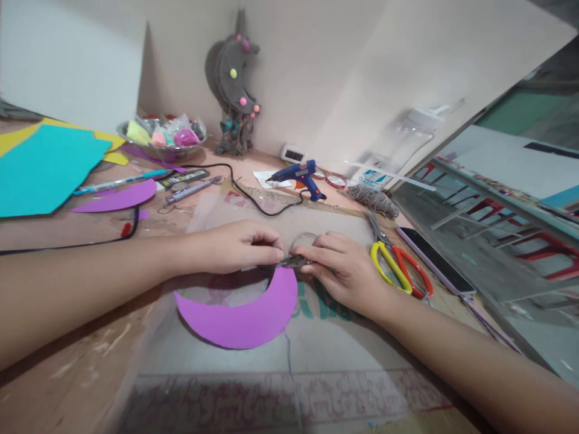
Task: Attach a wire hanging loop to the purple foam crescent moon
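Observation:
A purple foam crescent [246,316] lies on a clear plastic sheet [325,343] in front of me. My left hand [230,246] is closed in a pinch just above the crescent's upper tip. My right hand [341,268] is closed too, its fingers meeting the left hand's fingers over a small thin dark piece [293,261]. I cannot make out what that piece is. A loop of thin wire [302,240] curves above the fingertips.
Yellow and red scissors [398,268] and a phone [434,259] lie right of my right hand. A blue glue gun [301,176] with its black cord, a twine ball [373,201], pens, a bowl of clay [160,137], teal and yellow foam sheets [43,169] and a hanging moon decoration [235,78] stand farther back.

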`<state>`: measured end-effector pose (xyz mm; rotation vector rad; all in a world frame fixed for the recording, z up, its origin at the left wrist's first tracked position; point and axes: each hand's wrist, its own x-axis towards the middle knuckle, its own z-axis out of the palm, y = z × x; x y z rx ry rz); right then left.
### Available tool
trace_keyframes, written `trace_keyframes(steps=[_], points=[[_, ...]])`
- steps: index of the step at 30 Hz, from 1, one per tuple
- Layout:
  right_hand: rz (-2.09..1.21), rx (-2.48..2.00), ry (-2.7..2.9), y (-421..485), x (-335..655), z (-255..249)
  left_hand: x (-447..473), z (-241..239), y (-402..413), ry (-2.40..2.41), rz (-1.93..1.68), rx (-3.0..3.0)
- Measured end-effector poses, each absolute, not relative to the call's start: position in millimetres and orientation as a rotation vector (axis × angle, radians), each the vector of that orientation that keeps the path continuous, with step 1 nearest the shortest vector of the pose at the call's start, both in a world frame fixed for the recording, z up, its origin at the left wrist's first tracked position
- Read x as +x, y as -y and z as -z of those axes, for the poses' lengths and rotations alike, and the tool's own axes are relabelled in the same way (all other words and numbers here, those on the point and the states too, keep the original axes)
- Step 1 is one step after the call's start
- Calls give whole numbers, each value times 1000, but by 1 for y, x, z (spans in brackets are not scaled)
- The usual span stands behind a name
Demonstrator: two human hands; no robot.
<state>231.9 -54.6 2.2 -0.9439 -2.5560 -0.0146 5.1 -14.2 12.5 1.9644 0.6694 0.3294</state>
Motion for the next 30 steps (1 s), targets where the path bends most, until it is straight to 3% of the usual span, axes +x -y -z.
trace_keyframes(steps=[16, 27, 30], points=[[-25, -960, 2513, 55, 232, -3, 6, -13, 15, -696, -329, 1989], [-723, -1291, 2187, 64, 222, -8, 7, -11, 14, -720, -393, 2016], [-774, -1271, 2191, 63, 221, -8, 7, -8, 13, -737, -387, 2019]])
